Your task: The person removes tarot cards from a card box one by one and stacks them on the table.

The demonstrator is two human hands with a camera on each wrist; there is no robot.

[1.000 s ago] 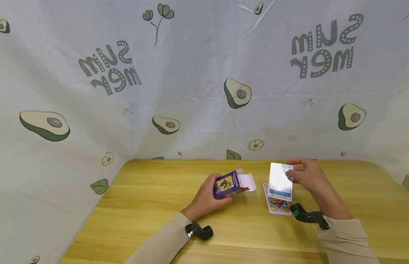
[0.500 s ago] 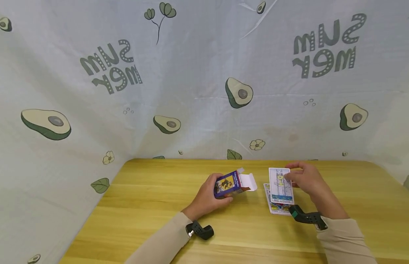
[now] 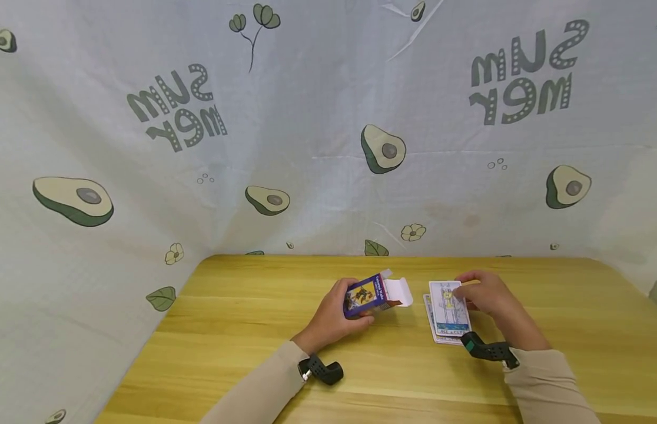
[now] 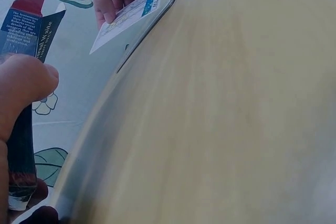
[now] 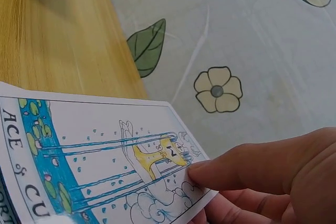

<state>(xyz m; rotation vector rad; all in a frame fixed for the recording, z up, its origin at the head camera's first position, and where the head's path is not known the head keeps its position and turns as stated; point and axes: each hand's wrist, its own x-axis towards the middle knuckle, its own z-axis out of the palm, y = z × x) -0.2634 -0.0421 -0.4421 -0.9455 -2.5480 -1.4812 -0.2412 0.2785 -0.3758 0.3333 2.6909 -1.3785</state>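
My left hand [image 3: 334,313] grips a blue tarot card box [image 3: 362,295], its white end flap hanging loose toward the right. In the left wrist view the thumb presses on the box [image 4: 23,35], and a red flap tops it. My right hand [image 3: 487,297] pinches a tarot card [image 3: 449,309] by its upper right edge, thumb on the face. "Ace of Cups" is printed on this card [image 5: 105,156] in the right wrist view. Just below it lie other cards [image 3: 430,321], mostly covered, with only their left and lower edges showing.
The wooden table [image 3: 244,353] reaches back to a pale cloth [image 3: 318,118] printed with avocados and lettering. Each wrist wears a black camera mount, the left one [image 3: 325,372] near the table's middle and the right one [image 3: 484,347] close to the cards' lower edge.
My right hand has lowered the Ace of Cups card toward the cards on the table, covering more of them. The left hand and the box have stayed in place.
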